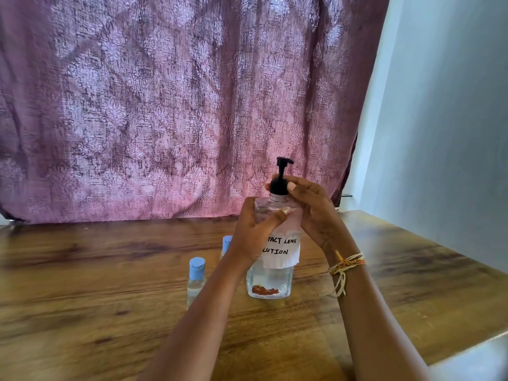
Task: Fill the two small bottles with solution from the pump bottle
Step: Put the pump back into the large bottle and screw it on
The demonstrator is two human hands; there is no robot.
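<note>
We count three bottles on the wooden table [82, 270]: one pump bottle [270, 281] and two small bottles with light blue flip caps. The nearer small bottle [195, 279] stands upright, just left of our left forearm, and it holds clear liquid in its lower part. The farther small bottle [226, 244] stands behind it, near the pump bottle; our left wrist hides most of it, so we cannot tell what is inside. Both caps are on.

The pump bottle is clear, it stands upright on the table near the middle, and it has a black pump head [281, 174] on top. A white paper label [283, 248] with handwritten black letters is on its front. Clear liquid shows through its walls, and something reddish-brown lies at the bottom; we cannot tell what that is.

We see two hands, both on the pump bottle. Our left hand [254, 232] grips the shoulder of the bottle, with the thumb across the front. Our right hand [310, 207] has its fingers curled round the black collar under the pump head. On the right wrist there is one bundle of thread bracelets [347, 264]. Behind the table hangs one purple patterned curtain [165, 105].
</note>
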